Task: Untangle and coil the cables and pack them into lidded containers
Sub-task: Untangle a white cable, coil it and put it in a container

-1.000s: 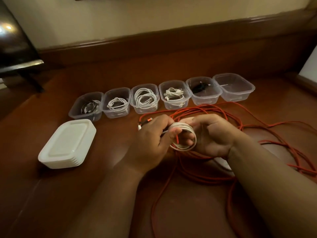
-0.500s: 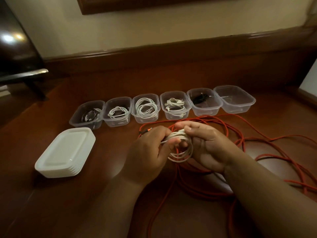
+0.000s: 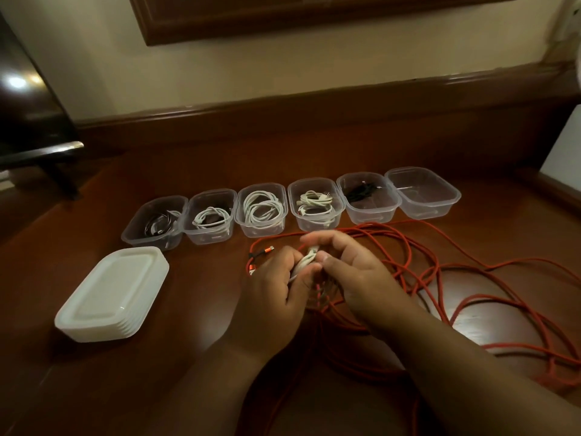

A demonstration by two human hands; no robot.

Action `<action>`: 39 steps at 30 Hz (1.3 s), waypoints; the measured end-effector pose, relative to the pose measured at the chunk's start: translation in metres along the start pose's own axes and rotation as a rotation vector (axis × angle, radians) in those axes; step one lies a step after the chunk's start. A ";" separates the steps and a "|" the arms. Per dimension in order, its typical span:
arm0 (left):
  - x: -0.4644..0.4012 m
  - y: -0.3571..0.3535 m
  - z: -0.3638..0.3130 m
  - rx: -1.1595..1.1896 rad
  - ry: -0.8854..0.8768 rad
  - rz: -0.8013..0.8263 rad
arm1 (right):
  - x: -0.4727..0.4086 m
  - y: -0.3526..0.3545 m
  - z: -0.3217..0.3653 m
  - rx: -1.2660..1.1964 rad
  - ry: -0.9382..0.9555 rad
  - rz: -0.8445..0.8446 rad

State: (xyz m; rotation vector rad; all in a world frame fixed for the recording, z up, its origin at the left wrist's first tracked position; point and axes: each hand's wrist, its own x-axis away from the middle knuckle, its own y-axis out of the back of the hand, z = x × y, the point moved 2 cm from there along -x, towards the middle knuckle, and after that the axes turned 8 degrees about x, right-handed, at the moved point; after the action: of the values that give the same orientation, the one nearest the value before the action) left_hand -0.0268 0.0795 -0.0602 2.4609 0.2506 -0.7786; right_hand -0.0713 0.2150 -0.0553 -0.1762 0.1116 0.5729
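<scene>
White cable mostly hidden between both hands.

Dim, warm-toned light; bright glare spot upper left on dark glossy furniture, softer sheen on bench at right. Fingers motion-blurred mid-frame. Wide-angle bowing at edges; lower foreground sunk in shadow

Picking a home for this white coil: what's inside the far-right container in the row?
The far-right container looks empty: only its clear floor and walls show, with no coil in it. Nothing covers it. The white cable is gripped by the left hand and right hand.
</scene>
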 end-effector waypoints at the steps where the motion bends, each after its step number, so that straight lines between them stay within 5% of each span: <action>1: 0.000 0.001 0.000 0.009 0.004 0.007 | 0.000 0.000 0.000 0.071 0.016 0.012; 4: -0.001 0.003 -0.002 0.043 0.002 -0.007 | -0.001 0.002 0.004 0.192 0.061 0.060; 15: 0.001 0.001 0.000 -0.015 -0.044 -0.140 | 0.001 -0.009 0.004 -0.101 0.030 0.053; 24: -0.003 0.004 0.009 0.308 0.113 -0.101 | -0.002 -0.001 0.007 0.031 0.057 -0.165; 30: -0.008 0.008 0.000 0.199 0.008 -0.254 | 0.002 0.006 0.012 -0.147 0.089 -0.214; 39: -0.001 -0.006 -0.009 0.631 0.388 -0.419 | 0.005 -0.006 0.015 -0.178 0.163 -0.287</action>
State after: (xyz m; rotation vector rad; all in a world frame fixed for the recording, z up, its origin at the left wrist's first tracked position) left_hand -0.0252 0.0895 -0.0559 3.2129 0.7871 -0.5911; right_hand -0.0629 0.2158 -0.0408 -0.4053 0.1898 0.2811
